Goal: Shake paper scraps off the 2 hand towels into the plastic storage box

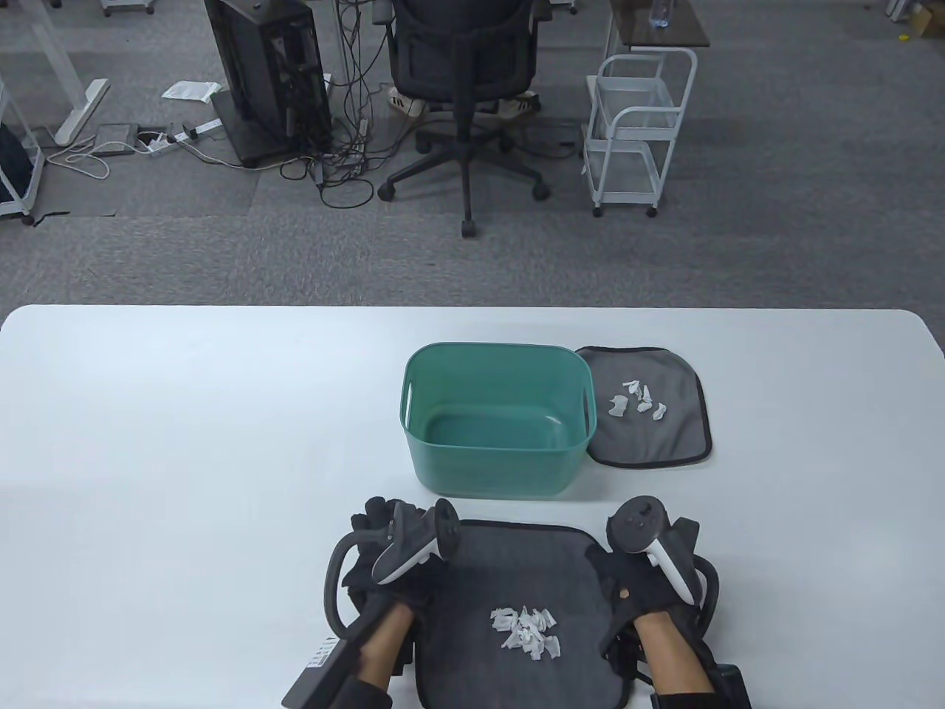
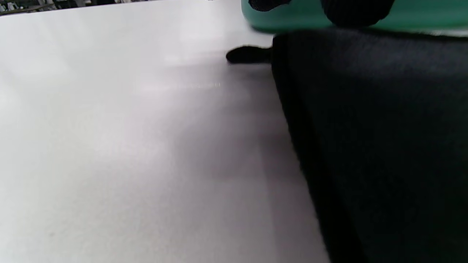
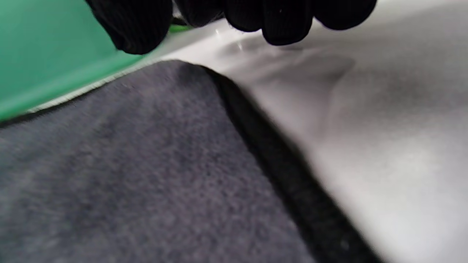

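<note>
A teal plastic storage box (image 1: 495,421) stands mid-table with nothing visible inside. To its right lies a grey towel (image 1: 653,428) with several white paper scraps (image 1: 638,399) on it. A second grey towel (image 1: 517,583) lies flat at the near edge under a pile of scraps (image 1: 526,630). My left hand (image 1: 375,526) is at this towel's far left corner and my right hand (image 1: 627,565) at its far right corner. In the right wrist view the gloved fingers (image 3: 278,22) hang loosely curled just past the flat corner (image 3: 190,73), holding nothing. The left fingers (image 2: 351,9) barely show above the towel edge (image 2: 292,109).
The white table (image 1: 184,413) stretches wide and bare on the left. Beyond its far edge stand an office chair (image 1: 465,81), a white wire cart (image 1: 638,133) and a computer tower (image 1: 266,74) with cables on the carpet.
</note>
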